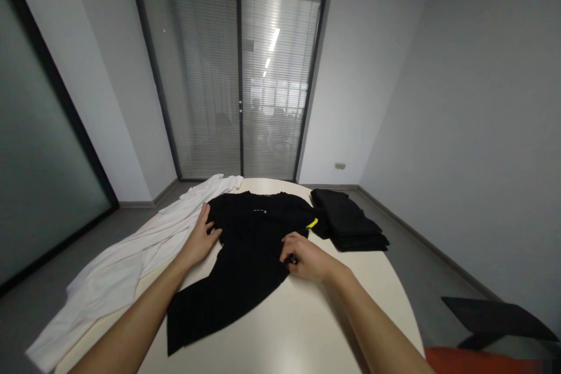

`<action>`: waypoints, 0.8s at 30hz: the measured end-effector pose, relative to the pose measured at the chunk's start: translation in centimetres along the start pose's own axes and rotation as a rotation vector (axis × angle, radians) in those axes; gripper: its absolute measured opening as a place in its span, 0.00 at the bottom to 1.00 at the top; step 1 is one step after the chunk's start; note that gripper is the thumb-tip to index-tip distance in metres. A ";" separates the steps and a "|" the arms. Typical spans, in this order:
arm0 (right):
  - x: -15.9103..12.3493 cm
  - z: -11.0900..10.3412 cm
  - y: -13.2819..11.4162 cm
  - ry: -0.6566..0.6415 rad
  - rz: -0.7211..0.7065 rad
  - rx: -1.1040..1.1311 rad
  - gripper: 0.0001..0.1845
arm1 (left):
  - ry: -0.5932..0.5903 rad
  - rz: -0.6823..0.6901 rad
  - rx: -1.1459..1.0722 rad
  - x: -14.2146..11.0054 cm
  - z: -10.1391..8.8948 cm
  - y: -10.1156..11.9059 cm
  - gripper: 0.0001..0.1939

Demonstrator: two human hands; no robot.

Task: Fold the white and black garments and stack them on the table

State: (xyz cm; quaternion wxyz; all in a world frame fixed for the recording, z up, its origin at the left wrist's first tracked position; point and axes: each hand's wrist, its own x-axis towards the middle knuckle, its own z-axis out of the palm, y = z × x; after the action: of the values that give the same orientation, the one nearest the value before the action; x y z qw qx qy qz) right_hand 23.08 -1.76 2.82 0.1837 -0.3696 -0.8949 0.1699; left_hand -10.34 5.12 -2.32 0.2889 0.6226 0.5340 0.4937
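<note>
A black T-shirt (252,245) lies spread on the round table, its neckline at the far side and its lower part swept toward the near left. Small white print shows on its chest, and a yellow strip (312,224) sits near the right sleeve. My left hand (201,241) rests at the left sleeve with its fingers apart. On the shirt's right side edge, my right hand (302,257) is closed, pinching a bunched bit of the black fabric.
White clothing (127,257) lies along the table's left side, partly over the edge. A folded black stack of fabric (348,219) stands at the right, close to the right sleeve. A dark chair part and something red (473,359) are at the lower right.
</note>
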 end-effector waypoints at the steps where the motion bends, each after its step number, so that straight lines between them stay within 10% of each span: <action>1: -0.2 -0.3 -0.3 -0.007 0.017 0.005 0.14 | 0.045 -0.011 0.058 0.1 -0.1 -0.1 0.41; 8: 0.3 0.6 -2.7 0.109 0.070 0.018 0.08 | -0.050 -0.130 0.448 -1.2 0.0 0.6 0.25; 16: 0.0 -0.3 -2.5 0.061 0.150 0.297 0.36 | 0.194 -0.119 -0.019 0.0 0.2 1.3 0.18; 20: -1.1 -2.7 -0.7 0.264 0.105 0.271 0.27 | 0.353 -0.189 -0.091 1.3 -1.9 0.7 0.23; 24: -2.7 -3.2 2.7 0.162 0.191 0.153 0.29 | 0.320 -0.272 -0.152 1.3 -2.6 0.4 0.29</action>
State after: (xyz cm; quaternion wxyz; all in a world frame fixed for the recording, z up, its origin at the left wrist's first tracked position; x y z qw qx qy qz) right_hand 27.94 -1.41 3.87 0.2659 -0.4503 -0.8224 0.2238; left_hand -12.65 5.81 -0.63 0.3104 0.4349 0.6135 0.5815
